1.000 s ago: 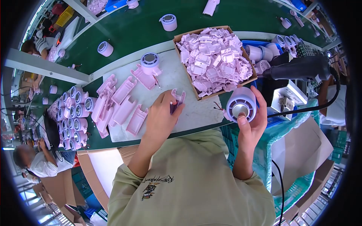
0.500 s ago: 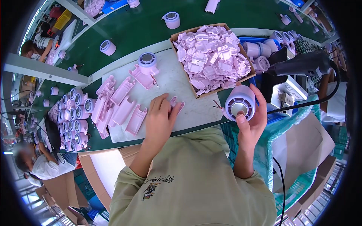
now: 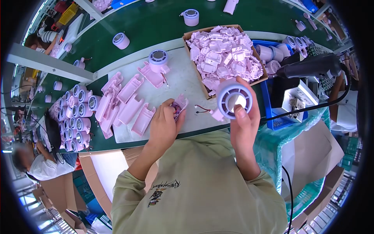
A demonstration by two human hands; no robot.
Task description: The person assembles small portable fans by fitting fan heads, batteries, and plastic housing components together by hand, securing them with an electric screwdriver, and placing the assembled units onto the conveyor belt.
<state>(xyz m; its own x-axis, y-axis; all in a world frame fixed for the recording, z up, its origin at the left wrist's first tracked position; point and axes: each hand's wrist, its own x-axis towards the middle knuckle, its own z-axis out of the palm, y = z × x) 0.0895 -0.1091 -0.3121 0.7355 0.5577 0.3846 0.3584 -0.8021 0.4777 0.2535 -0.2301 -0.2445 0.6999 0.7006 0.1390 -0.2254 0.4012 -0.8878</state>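
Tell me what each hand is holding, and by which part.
Right hand: round pink housing, thumb on its front face, fingers around its side. Left hand: small pink shell, by its near end.

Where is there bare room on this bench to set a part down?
The mat is bare between the box and the nearest round housing; a smaller patch lies low between left hand and right hand. The green surface behind has wide gaps. Crowded: the mat's left, under shells, and the stacked housings beyond.
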